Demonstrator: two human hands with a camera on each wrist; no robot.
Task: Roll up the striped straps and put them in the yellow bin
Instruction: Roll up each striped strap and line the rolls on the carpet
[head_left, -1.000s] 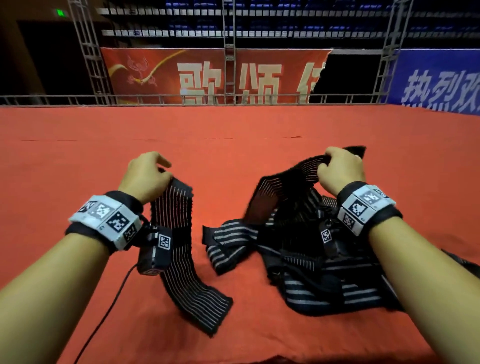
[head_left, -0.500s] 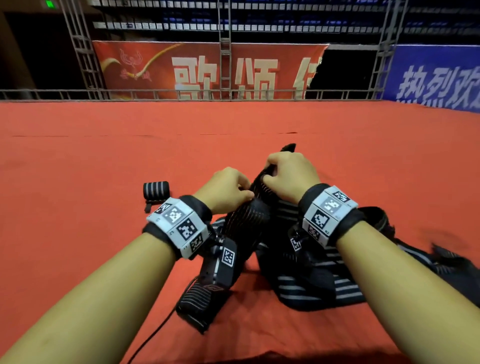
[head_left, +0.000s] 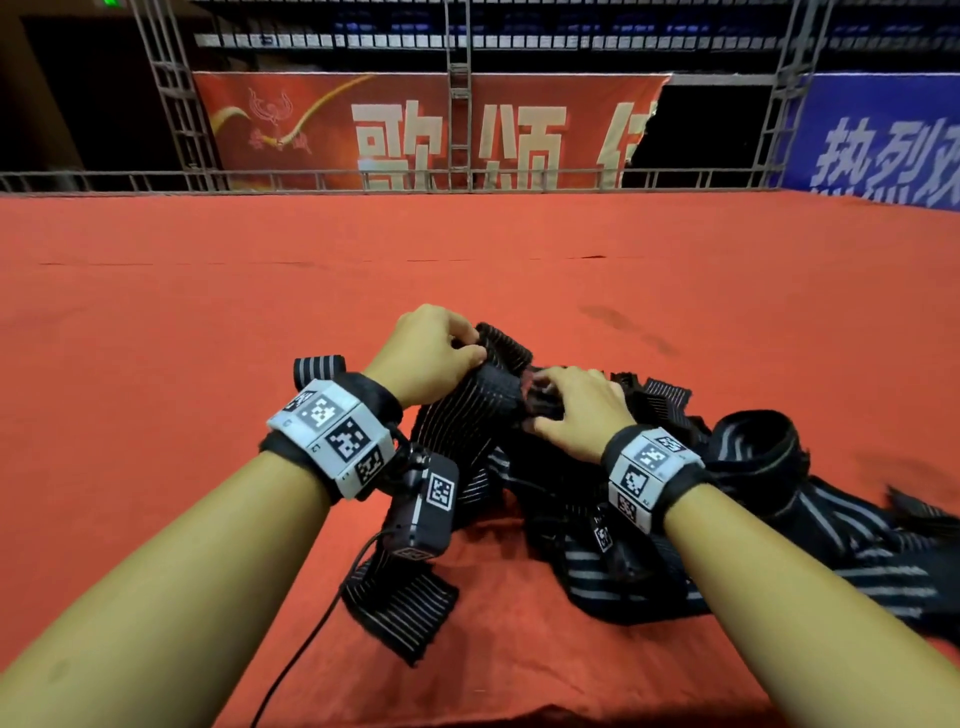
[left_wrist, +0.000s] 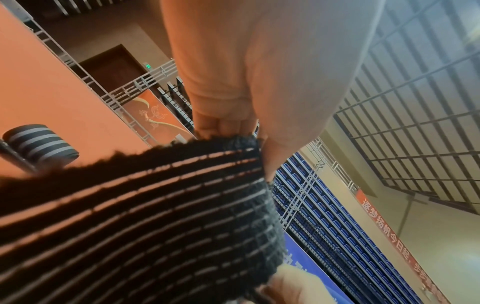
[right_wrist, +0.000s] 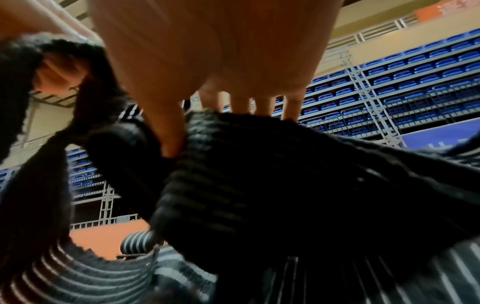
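Nearest, a heap of striped straps (head_left: 649, 566) lies on the red cloth (head_left: 156, 338). Above it, the left hand (head_left: 434, 353) pinches one strap's (head_left: 462, 431) upper end; the right hand (head_left: 582, 410) curls onto it alongside. Farther left sits a rolled strap (head_left: 318, 368).

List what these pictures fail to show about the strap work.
- Yellow bin: in no view.
- Right hand grip: head view shows only its back; right wrist view is dark and blurred.
- Rolled strap: head view, partly behind the left hand's wristband.
- Strap pile: cut off by the right edge, so no count possible.
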